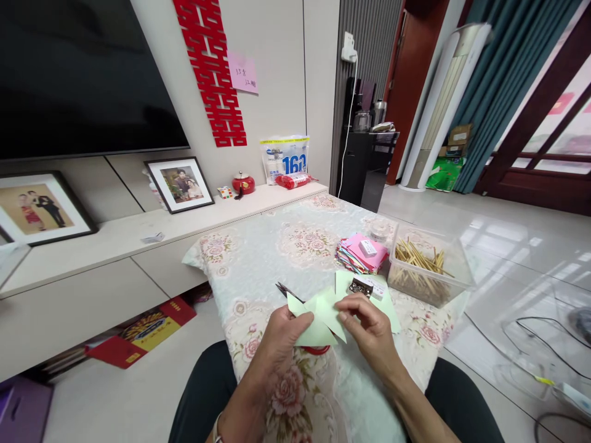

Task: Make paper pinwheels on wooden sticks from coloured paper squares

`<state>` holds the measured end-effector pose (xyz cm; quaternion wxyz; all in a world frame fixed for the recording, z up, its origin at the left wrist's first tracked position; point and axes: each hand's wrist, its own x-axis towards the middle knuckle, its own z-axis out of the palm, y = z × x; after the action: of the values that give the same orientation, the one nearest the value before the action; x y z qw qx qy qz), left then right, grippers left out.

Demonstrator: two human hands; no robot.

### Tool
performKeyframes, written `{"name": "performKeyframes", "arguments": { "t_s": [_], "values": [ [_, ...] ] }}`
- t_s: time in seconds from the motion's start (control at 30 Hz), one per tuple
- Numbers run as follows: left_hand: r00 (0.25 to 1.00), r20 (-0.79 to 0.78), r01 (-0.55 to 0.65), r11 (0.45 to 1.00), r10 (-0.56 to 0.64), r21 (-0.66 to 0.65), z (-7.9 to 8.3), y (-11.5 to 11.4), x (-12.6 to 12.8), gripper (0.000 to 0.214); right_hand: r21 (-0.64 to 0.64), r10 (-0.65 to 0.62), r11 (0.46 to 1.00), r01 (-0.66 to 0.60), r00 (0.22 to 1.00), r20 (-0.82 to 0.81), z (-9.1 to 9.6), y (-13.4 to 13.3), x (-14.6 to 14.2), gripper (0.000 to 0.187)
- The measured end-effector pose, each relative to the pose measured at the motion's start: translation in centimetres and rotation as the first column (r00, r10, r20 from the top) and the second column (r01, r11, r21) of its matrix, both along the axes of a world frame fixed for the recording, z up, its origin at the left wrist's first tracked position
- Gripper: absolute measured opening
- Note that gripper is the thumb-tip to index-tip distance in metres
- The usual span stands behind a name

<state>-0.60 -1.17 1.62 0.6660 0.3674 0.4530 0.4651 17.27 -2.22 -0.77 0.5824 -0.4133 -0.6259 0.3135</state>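
Observation:
My left hand grips a light green sheet of paper between thumb and fingers, close above the table. The sheet is cut into pointed flaps that stand apart. At its right side my right hand pinches a flap between thumb and forefinger. Beneath the paper lie scissors, blades pointing away to the left; a bit of red handle shows below the sheet. More green paper lies behind my right hand, with a small dark metallic cluster and a white box-like piece on it.
A stack of coloured paper with a small white block on top lies beyond my hands. To its right stands a clear plastic bin of thin wooden sticks. Flowered cloth covers the table, and a white cabinet runs behind.

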Motion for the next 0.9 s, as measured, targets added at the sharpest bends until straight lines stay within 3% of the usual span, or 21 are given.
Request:
{"name": "performKeyframes", "arguments": {
  "t_s": [0.13,0.27,0.57,0.9],
  "values": [
    [0.999,-0.021,-0.031,0.999,0.031,0.011,0.0,0.4,-0.6,0.026,0.124,0.127,0.979,-0.159,0.964,0.232,0.3,-0.3,-0.3,0.018],
    [0.996,-0.070,-0.062,0.998,0.062,-0.002,0.3,0.5,-0.7,0.028,0.150,0.139,0.969,-0.196,0.935,0.325,0.2,-0.3,-0.4,0.019],
    [0.984,-0.172,-0.048,0.998,0.053,0.033,0.2,0.0,0.0,0.014,-0.020,0.233,0.971,-0.238,0.927,0.295,1.0,-0.6,-0.7,0.015],
    [0.987,-0.162,0.022,0.999,-0.017,0.030,0.1,-0.2,0.4,0.013,-0.152,0.184,0.978,-0.146,0.942,0.279,0.5,-0.7,-1.3,0.017]
  ]
}}
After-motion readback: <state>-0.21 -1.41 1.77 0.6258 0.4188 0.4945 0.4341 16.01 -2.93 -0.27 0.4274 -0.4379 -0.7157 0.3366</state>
